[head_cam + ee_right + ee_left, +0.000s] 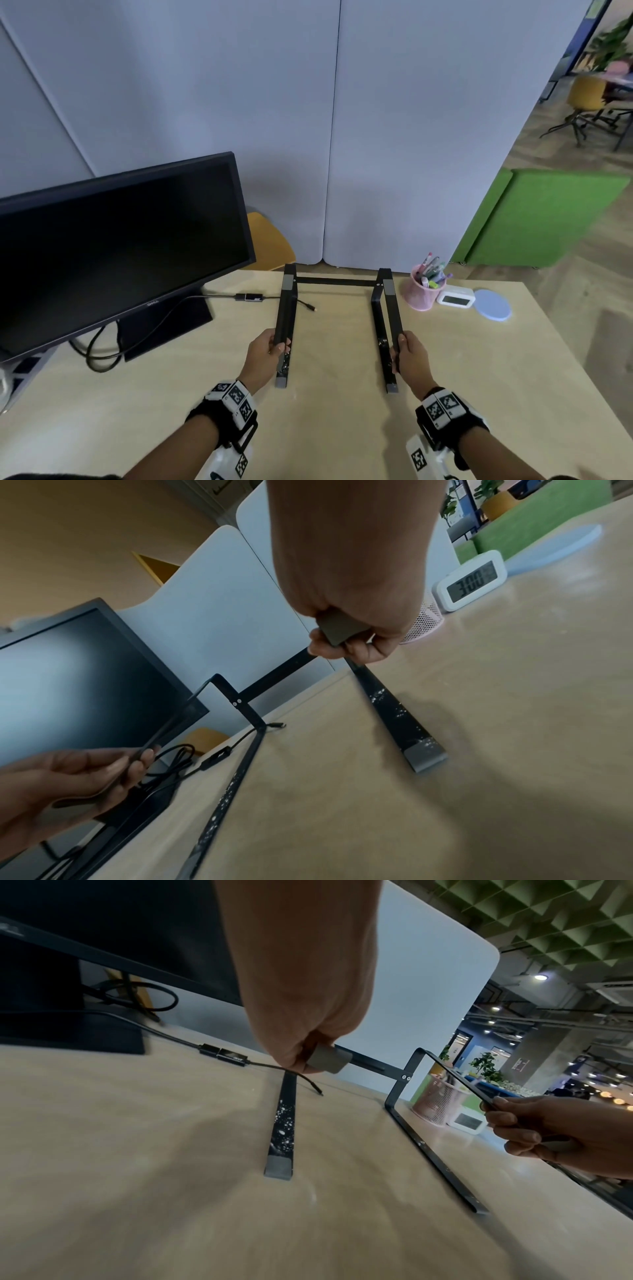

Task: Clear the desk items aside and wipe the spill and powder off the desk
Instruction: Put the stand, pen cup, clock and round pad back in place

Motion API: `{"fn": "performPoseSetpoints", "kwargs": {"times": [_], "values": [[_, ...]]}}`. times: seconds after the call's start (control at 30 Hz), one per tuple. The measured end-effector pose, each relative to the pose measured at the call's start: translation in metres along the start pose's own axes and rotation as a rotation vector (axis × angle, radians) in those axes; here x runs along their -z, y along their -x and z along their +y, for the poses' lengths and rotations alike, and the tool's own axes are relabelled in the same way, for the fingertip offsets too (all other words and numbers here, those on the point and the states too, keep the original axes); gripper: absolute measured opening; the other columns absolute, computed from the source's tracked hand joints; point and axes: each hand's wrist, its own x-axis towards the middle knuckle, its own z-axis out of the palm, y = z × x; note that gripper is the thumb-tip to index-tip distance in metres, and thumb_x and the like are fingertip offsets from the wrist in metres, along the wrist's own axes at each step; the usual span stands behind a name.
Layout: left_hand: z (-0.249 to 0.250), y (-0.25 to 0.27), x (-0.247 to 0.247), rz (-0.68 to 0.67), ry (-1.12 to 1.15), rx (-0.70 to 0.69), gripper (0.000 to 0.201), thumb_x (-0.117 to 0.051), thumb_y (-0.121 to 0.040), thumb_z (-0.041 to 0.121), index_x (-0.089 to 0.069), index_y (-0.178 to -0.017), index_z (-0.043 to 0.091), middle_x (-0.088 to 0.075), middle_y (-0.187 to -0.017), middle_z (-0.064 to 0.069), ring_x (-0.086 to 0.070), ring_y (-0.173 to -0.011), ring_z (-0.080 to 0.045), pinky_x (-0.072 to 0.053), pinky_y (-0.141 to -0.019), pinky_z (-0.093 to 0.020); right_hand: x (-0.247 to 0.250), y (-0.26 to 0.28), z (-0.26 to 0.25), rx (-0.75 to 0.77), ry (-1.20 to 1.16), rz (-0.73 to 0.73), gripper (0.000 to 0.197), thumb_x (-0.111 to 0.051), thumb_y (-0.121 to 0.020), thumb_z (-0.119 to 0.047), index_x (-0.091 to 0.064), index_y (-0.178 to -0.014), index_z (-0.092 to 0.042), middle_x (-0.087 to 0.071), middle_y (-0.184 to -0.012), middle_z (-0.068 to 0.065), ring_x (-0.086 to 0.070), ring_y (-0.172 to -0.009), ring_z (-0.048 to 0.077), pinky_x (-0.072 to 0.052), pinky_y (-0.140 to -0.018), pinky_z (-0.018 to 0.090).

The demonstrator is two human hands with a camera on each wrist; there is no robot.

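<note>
Both hands hold the black metal laptop stand (337,282) by the near ends of its raised upper arms: the left hand (265,353) curls round the left arm, the right hand (411,353) round the right arm. In the wrist views the fingers close over the grey pads at those arm tips. The stand's lower rails lie on the light wooden desk (342,428), mid-desk, and whether they are lifted at all I cannot tell. White powder specks (284,1123) dot the left rail, and the right rail shows them as well.

By my reading the clearing is only part done: this stand is yet to be set aside, no cloth shows in any view, and the wiping has not begun. On the desk itself I can make out only faint marks.

Farther out, at the right rear, a pink mesh pen cup (422,291) holds several pens and markers. Just beside it stands a white digital clock (456,297), then a pale blue round coaster (493,305). At the left stands a black monitor (116,246).
</note>
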Motion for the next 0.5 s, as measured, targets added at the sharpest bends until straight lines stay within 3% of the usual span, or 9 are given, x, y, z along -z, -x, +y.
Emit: {"fn": "performPoseSetpoints", "kwargs": {"times": [0.07,0.3,0.5], "values": [[-0.007,0.023,0.003,-0.007,0.017,-0.010,0.023,-0.048,-0.092,-0.007,-0.056,-0.100,0.013,-0.066,-0.090,-0.002,-0.062,-0.084,-0.015,-0.050,-0.070,-0.013,0.003,0.023,0.006,0.002,0.007,0.005,0.032,-0.029,-0.101,-0.011,-0.039,-0.071,-0.008,-0.043,-0.058,0.007,-0.036,-0.036,0.018,-0.033,-0.034,0.022],[-0.027,0.092,0.013,-0.047,0.039,-0.028,0.027,-0.050,-0.092,-0.003,-0.057,-0.093,0.023,-0.068,-0.092,-0.005,-0.064,-0.087,-0.016,-0.051,-0.083,-0.024,0.010,0.096,0.025,0.012,-0.008,0.027,0.032,-0.028,-0.101,-0.011,-0.041,-0.072,-0.007,-0.043,-0.058,0.007,-0.036,-0.034,0.014,-0.033,-0.034,0.020],[-0.033,0.120,0.015,-0.052,0.024,-0.039,0.026,-0.052,-0.092,-0.002,-0.057,-0.095,0.023,-0.068,-0.094,-0.004,-0.064,-0.090,-0.015,-0.049,-0.080,-0.021,0.015,0.121,0.036,0.005,-0.009,0.034,0.030,-0.028,-0.101,-0.012,-0.041,-0.075,-0.006,-0.043,-0.059,0.008,-0.037,-0.038,0.018,-0.034,-0.034,0.024]]}}
